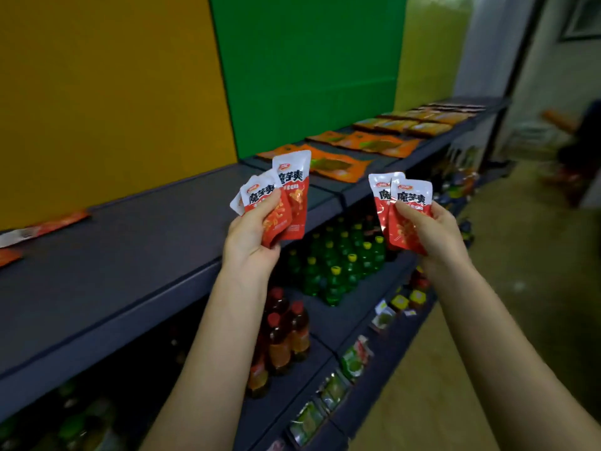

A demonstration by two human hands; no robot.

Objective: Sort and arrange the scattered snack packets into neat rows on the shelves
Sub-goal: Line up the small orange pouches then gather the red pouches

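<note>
Packets in hand, I judge: my left grip clamps a red packet fan, right grip clamps a packet pair, mid-frame; next, row them along the top shelf.

We are in a small shop: we see long dark shelves stepped in tiers, orange snack packets laid in rows on the top one, green bottles and amber drink bottles massed below, and small packets along the lowest tier.
</note>
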